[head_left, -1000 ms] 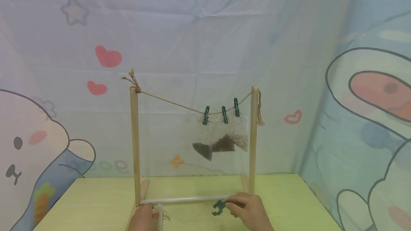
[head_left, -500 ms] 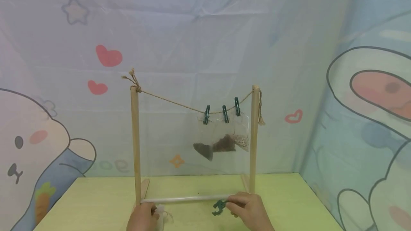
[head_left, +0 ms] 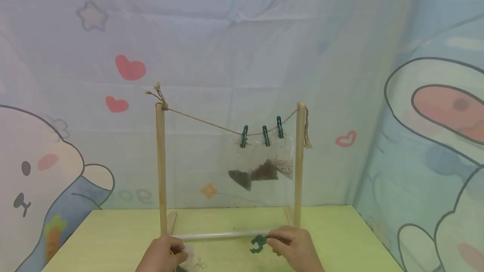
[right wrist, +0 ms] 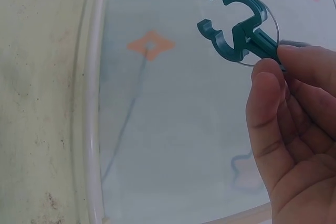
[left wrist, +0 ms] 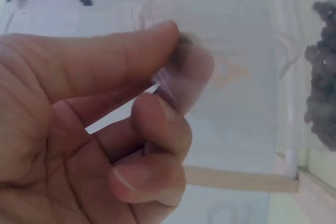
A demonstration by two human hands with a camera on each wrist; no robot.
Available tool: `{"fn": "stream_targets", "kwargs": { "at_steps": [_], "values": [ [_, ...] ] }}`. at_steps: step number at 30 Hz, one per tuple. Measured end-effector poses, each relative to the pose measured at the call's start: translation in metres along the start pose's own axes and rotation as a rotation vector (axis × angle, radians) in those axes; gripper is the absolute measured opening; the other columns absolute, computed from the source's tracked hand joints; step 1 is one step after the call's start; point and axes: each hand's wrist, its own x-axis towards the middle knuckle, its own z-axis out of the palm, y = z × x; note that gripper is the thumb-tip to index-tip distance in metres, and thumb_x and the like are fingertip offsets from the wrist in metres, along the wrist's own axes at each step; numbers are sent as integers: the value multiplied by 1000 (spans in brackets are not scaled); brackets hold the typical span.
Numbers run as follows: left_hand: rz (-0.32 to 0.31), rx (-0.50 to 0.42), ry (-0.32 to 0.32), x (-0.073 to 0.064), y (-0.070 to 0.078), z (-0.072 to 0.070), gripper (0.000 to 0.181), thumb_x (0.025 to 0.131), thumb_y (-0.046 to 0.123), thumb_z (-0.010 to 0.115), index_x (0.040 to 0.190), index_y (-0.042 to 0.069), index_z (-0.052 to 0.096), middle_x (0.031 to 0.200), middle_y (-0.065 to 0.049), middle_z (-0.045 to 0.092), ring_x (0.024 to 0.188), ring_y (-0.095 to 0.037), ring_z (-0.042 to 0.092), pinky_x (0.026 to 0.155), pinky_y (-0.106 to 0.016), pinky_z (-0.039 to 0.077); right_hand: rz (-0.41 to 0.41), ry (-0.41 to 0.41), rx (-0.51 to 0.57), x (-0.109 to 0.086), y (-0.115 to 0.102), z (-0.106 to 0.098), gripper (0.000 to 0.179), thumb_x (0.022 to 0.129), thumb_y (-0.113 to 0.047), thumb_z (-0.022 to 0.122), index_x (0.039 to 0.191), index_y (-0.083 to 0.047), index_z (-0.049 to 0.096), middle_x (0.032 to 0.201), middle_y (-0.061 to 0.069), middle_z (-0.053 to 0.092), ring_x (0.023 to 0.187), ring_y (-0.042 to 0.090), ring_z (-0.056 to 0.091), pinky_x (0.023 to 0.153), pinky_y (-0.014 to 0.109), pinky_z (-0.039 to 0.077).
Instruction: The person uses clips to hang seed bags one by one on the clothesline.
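My left hand (head_left: 160, 255) pinches the top of a clear plastic bag (head_left: 190, 256) between thumb and forefinger, low at the front left. Dark crumbly contents (left wrist: 323, 77) fill part of that bag in the left wrist view, and a thin string trails from it. At the front right, my right hand (head_left: 295, 247) pinches the handles of a green clothespin (right wrist: 236, 30), whose curved jaws are spread. Three more green clothespins, one of them the leftmost clothespin (head_left: 244, 136), hold clear bags on a sagging rope (head_left: 204, 120). The leftmost hanging bag (head_left: 240, 178) has dark grains inside.
The rope is tied between a left wooden post (head_left: 161, 171) and a right wooden post (head_left: 298, 171). A white crossbar (head_left: 223, 235) joins them low down, just beyond my hands. The frame stands on a pale yellow table (head_left: 325, 221) before a printed cloth backdrop (head_left: 211, 41).
My left hand has shifted a little to the left, and dark contents of its bag now show at the bottom edge of the head view. The right hand and its clothespin have stayed nearly still.
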Motion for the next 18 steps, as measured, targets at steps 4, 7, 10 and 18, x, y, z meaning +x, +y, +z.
{"fn": "stream_targets", "kwargs": {
  "at_steps": [4,7,10,18],
  "values": [
    [46,-34,30,-2,10,-2,4,91,7,76,87,6,77,80,2,71,69,-15,59,63,-34,51,-16,43,-8,0,-6,1,10,94,-8,75,97,0,80,84,5,75,64,5,66,58,29,59],
    [51,-63,98,-4,20,0,4,91,9,77,89,7,78,79,3,70,65,-14,56,59,-31,48,-18,99,-4,-1,-11,2,8,91,-6,77,96,0,81,81,4,74,63,4,65,57,28,58],
    [48,-86,174,-6,30,4,3,91,9,78,91,6,79,80,2,71,63,-13,54,57,-28,47,-59,163,-7,-2,-16,4,6,89,-3,79,94,-1,81,77,1,72,62,4,64,56,27,57],
    [125,-125,396,-12,58,19,5,90,5,78,95,6,79,84,0,72,62,-6,54,58,-26,48,-199,286,-39,-3,-30,1,10,86,4,79,94,-2,81,80,2,74,63,5,66,56,24,57]
  ]
}}
